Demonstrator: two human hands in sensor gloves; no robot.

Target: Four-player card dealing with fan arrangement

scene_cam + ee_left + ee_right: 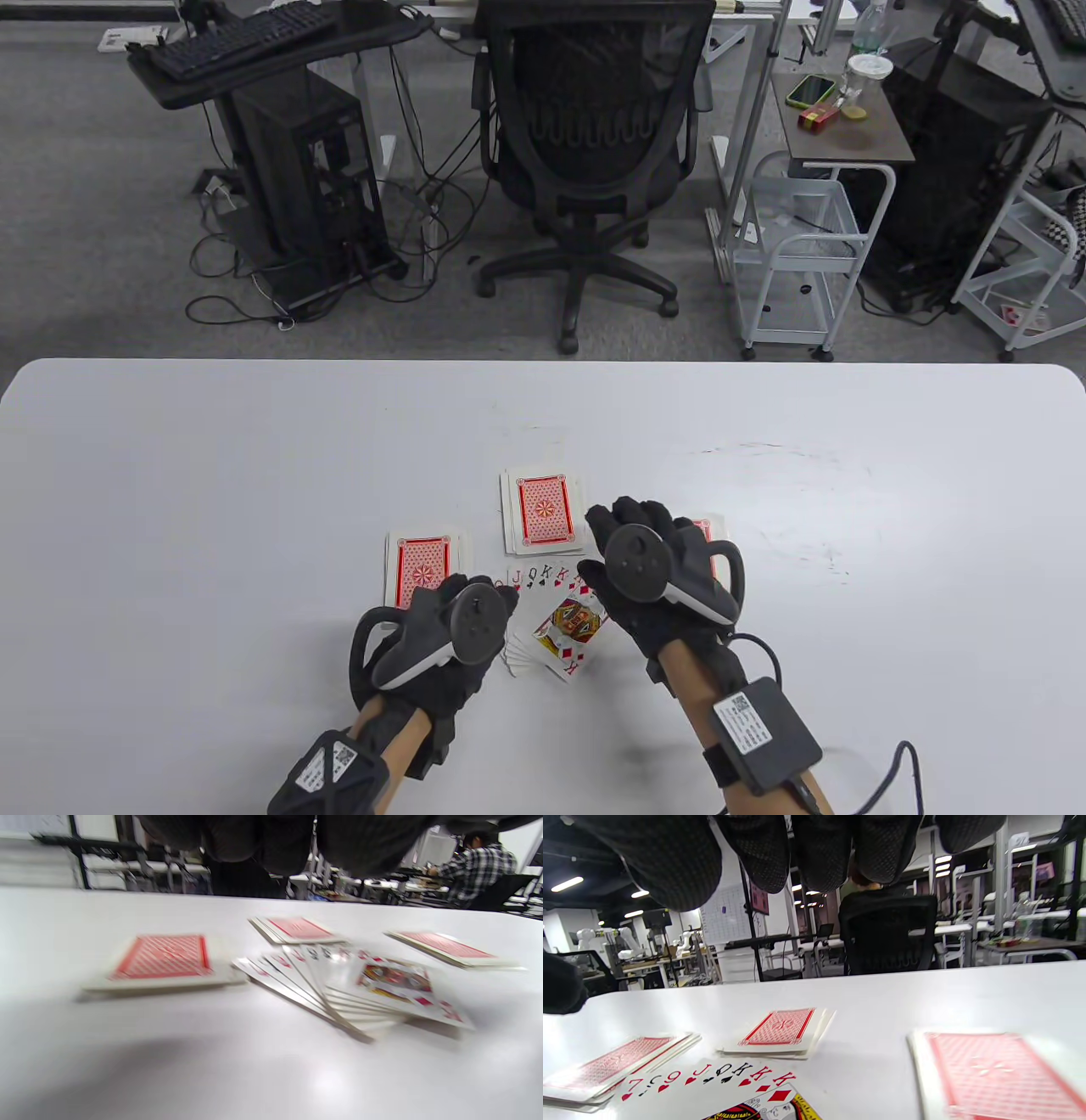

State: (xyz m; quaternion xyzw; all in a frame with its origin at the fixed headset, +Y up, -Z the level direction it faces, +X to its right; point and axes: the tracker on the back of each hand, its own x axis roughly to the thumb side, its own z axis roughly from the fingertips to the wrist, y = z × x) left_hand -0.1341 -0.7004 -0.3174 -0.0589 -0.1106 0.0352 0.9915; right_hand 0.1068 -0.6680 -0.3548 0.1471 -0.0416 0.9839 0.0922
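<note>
The fan of cards (560,624) shows 7, 6, J, Q, K, K, K. Three face-down piles (543,511) surround it. Left hand (454,632) and right hand (657,564) hover, fingers relaxed, holding nothing.

Left hand (441,628): a black knit glove is worn; a dark round tracker (475,624) with a grey-white lower shell and a black loop is strapped on the back. A black open-frame box (327,768) bearing a white QR label is strapped at the wrist.

Right hand (653,564): the same black glove and a matching tracker (638,562) with a white edge and loop are seen. A solid black box (764,734) with a white label is strapped to the forearm; a black cable (882,777) runs from it. Forearms are bare of sleeves.

In the wrist views, dark mesh-textured fingers (763,853) are seen at the top edge.
</note>
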